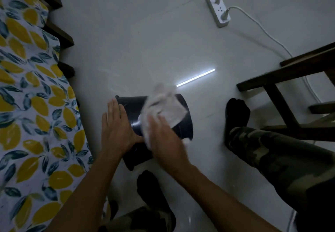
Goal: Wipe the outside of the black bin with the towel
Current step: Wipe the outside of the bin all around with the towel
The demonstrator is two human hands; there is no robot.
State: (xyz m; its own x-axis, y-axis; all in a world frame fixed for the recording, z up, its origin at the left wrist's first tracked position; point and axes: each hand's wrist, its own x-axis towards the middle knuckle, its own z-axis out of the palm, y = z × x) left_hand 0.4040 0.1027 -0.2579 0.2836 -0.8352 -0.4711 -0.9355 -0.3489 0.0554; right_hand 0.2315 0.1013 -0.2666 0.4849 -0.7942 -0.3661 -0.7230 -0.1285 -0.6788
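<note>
Bin [183,123] lies on its side on the floor [145,41], long axis running near-left to far-right, between the feet. Left hand [116,130] flat, fingers spread, on its wall. Right hand [163,137], blurred, presses the towel [163,104] onto the bin.

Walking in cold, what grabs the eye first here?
At centre, a black bin lies on its side on the pale floor, the left hand steadying it while the right hand presses a blurred white towel onto it. A lemon-print cloth fills the left edge.
</note>
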